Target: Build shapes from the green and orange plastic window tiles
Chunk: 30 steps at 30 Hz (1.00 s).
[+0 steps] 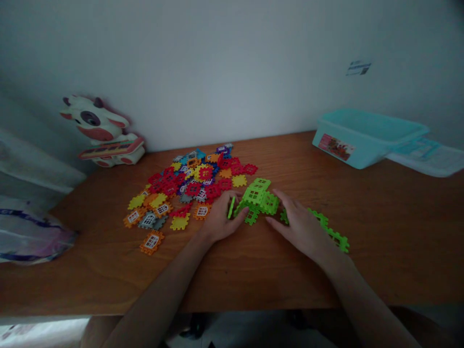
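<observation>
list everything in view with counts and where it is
table: 1, brown wood, across the view
wall: 1, pale grey, behind the table
cow toy: 1, white, pink and dark, back left of table
teal bin: 1, teal, back right of table
white sheet: 1, white, right of teal bin
plastic bag: 1, white with blue, left table edge
curtain: 1, pale, far left
wall label: 1, blue and white, on wall upper right
loose tiles: too many to count, mixed colours, heaped left of centre
green build: 1, bright green, between hands
green strip: 1, bright green, beside right hand
left hand: 1, bare, beside green build
right hand: 1, bare, beside green build
</observation>
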Motion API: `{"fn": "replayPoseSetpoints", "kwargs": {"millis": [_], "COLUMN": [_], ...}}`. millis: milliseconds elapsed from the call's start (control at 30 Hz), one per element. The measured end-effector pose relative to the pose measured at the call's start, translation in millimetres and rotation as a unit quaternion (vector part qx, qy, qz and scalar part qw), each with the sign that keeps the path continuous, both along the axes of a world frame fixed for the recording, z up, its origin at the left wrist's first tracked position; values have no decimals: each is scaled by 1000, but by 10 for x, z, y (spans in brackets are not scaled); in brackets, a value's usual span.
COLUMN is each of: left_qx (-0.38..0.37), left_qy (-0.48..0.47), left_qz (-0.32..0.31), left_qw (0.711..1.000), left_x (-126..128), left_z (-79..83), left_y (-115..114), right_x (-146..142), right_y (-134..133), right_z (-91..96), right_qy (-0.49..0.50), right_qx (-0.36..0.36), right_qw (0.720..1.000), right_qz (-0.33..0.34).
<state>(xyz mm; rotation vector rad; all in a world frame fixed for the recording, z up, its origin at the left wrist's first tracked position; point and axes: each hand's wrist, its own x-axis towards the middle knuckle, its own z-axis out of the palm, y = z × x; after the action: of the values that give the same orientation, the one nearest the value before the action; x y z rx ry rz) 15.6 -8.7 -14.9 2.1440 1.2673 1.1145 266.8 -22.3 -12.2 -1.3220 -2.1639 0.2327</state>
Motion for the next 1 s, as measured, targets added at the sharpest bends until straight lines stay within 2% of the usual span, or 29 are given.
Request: {"fn": "replayPoseSetpoints", "kwargs": {"millis": [267,367,533,633,1000], "left_qx": [-29,-15,23,36,37], "left_qy": [-26,-31,29,43,62], "left_qz": [19,24,-26,-35,-78], "left_qw": [999,999,999,998,994], "left_x": [40,38,30,44,7], "left_z": [-61,-72,-52,-48,-120], "left_y": [-44,-36,-30,-49,-94], "right_x": [-38,-36,-39,-56,-67], "right_y": [-121,-128,-122,-127,-144], "right_z": [30,21,-5,-11,61], "right_qy": [89,102,89,63,53], "right_qx": [-4,1,-19,-17,-2], "right_qw": [996,995,996,998,999], "right_qz": [10,8,4,-3,-7]}}
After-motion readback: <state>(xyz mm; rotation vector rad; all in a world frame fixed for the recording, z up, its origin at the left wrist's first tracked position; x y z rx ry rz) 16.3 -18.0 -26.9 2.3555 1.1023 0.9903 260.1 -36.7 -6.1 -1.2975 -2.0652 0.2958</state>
